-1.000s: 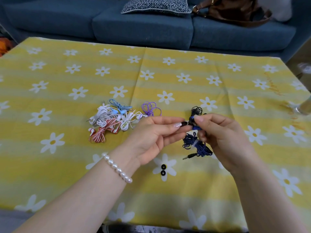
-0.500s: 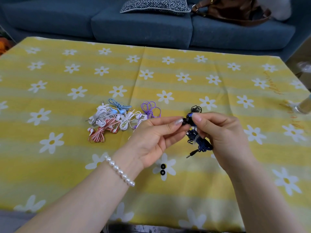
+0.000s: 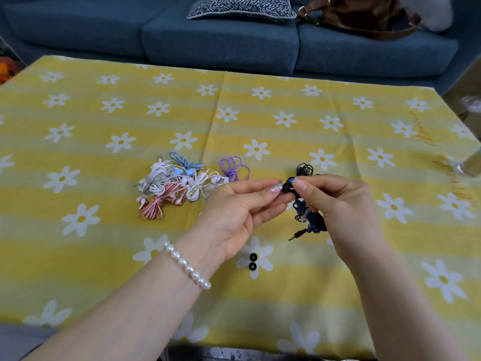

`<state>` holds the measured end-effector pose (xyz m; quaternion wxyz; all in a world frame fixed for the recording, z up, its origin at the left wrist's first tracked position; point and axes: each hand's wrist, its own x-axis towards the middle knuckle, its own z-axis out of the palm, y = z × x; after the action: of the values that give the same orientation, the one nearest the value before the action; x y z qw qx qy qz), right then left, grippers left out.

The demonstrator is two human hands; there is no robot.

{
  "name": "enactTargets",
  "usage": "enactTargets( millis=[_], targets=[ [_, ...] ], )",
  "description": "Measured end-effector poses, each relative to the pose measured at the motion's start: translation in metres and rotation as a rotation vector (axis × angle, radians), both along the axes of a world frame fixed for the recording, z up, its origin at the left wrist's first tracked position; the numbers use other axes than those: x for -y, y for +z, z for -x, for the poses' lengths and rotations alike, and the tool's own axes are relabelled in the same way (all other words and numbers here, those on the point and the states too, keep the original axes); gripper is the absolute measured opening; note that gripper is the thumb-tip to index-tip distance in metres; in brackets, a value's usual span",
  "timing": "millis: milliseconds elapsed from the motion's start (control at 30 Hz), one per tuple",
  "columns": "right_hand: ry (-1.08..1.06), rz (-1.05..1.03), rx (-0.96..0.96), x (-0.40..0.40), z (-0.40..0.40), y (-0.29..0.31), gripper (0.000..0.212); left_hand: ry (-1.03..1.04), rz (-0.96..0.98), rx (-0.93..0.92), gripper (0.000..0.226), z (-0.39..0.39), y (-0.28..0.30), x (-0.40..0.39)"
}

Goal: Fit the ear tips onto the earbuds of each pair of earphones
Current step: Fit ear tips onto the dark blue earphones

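My right hand (image 3: 341, 204) grips a coiled dark blue pair of earphones (image 3: 308, 217) above the table, its thumb and forefinger pinching the blue earbud. My left hand (image 3: 239, 207) pinches a small black ear tip (image 3: 286, 188) against that earbud. The jack plug hangs below the coil. Two loose black ear tips (image 3: 252, 261) lie on the cloth under my left hand. A heap of bundled earphones (image 3: 179, 186), white, light blue, red-striped and purple, lies to the left. A black earphone coil (image 3: 304, 169) shows just behind my right thumb.
A yellow tablecloth with white daisies (image 3: 104, 256) covers the table. Behind it stands a blue sofa (image 3: 221, 40) with a patterned cushion (image 3: 242, 6) and a brown bag (image 3: 361, 16). A clear glass object (image 3: 471, 168) sits at the right edge.
Both hands stay pinched together at the earbud, with small finger shifts. The blue coil has risen slightly in my right hand.
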<state>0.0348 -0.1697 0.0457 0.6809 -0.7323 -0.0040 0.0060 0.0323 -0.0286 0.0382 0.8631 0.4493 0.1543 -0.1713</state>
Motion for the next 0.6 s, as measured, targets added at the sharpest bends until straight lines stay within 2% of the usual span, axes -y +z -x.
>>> enactTargets(
  millis=[233, 600],
  targets=[
    [-0.074, -0.019, -0.027, -0.005, 0.001, -0.005, 0.017, 0.057, 0.074, -0.064, 0.012, 0.001, 0.001, 0.002],
    [-0.177, 0.039, 0.077, -0.019, 0.004, -0.011, 0.017, 0.152, 0.091, -0.097, 0.015, 0.002, 0.0, 0.004]
  ],
)
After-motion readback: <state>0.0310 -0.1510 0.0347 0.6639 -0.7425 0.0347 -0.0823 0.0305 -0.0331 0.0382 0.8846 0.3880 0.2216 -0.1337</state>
